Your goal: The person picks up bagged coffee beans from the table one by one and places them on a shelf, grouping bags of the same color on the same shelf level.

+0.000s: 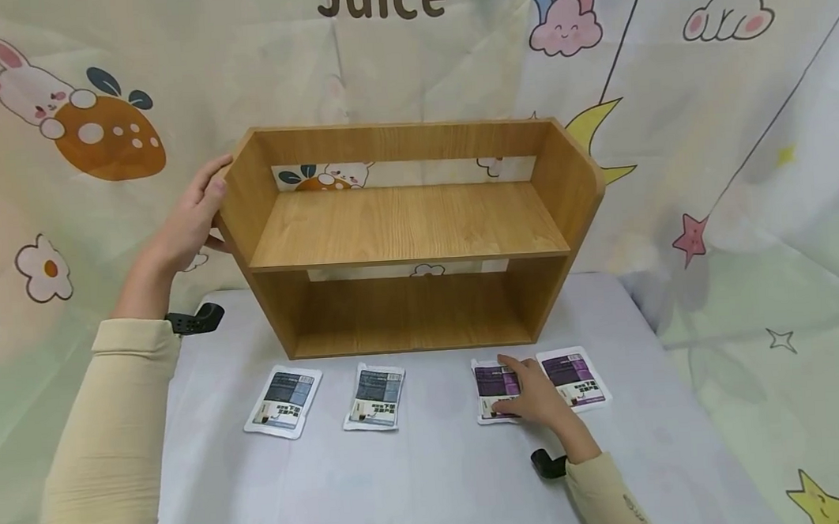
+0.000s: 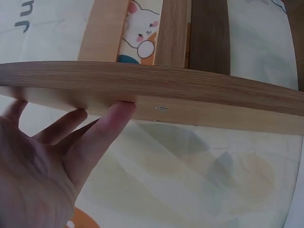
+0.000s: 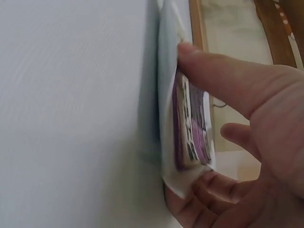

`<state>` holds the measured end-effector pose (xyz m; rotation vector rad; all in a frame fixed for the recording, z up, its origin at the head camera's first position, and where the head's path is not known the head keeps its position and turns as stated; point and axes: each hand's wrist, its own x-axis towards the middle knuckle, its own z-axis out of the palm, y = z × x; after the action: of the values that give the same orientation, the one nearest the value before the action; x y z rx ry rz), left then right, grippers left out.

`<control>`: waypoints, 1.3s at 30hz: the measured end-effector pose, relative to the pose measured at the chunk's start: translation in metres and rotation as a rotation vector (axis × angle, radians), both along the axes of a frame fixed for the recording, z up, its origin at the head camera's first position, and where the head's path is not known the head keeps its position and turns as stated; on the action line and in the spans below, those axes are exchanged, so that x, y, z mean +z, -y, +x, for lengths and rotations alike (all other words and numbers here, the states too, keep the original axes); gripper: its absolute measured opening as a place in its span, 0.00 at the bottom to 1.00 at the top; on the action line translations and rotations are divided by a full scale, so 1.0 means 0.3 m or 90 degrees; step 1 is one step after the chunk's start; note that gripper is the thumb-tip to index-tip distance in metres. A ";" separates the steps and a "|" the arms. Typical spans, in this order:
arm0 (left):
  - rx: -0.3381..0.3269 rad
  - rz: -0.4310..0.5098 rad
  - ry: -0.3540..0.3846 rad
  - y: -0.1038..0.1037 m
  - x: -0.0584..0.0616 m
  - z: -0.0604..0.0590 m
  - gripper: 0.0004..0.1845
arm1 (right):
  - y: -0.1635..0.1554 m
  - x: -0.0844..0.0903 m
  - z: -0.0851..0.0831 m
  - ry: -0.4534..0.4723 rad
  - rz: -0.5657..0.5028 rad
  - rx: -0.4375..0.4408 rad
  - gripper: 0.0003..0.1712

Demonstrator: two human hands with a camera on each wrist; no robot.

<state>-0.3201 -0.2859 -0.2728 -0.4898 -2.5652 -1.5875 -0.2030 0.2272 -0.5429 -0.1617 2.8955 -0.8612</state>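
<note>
Four packets, one shelf, two hands

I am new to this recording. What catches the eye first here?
A wooden shelf stands at the back of the table; the left hand rests on its left side. Four pouches lie in front, and the right hand grips a purple pouch.

A pale grey surface is carrying a two-tier wooden shelf, which is standing at its back edge with both tiers bare. Four flat packets are lying in a row just in front of the shelf: two dark blue-grey packets toward the left, and two purple packets toward the right, side by side.
</note>
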 end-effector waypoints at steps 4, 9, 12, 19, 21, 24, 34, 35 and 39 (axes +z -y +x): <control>0.013 0.006 -0.008 0.003 -0.008 0.009 0.28 | 0.021 -0.006 -0.008 0.002 -0.013 0.021 0.51; 0.014 0.024 -0.022 -0.007 -0.005 -0.001 0.28 | 0.041 -0.016 -0.027 -0.002 -0.024 0.014 0.52; 0.018 0.030 -0.030 -0.007 0.002 -0.005 0.27 | 0.061 -0.020 -0.044 0.007 -0.072 0.027 0.52; 0.034 0.019 -0.037 -0.005 -0.006 -0.005 0.27 | 0.099 -0.035 -0.053 0.001 -0.174 0.075 0.50; 0.034 0.014 -0.039 -0.008 -0.010 -0.005 0.27 | 0.111 -0.034 -0.045 -0.005 -0.190 0.079 0.50; 0.031 0.009 -0.047 -0.011 -0.016 -0.006 0.27 | 0.136 -0.012 -0.030 0.000 -0.208 0.078 0.51; 0.043 0.008 -0.088 -0.022 -0.039 -0.002 0.27 | 0.183 0.229 0.007 -0.028 -0.219 0.090 0.51; 0.044 0.010 -0.089 -0.022 -0.042 -0.003 0.27 | 0.187 0.257 0.007 -0.034 -0.219 0.096 0.51; 0.044 0.017 -0.089 -0.023 -0.052 -0.012 0.26 | 0.201 0.362 -0.004 -0.068 -0.238 0.124 0.51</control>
<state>-0.3237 -0.2792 -0.2884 -0.4852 -2.4286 -1.5050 -0.2043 0.1670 -0.4344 -0.5273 2.7177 -1.3803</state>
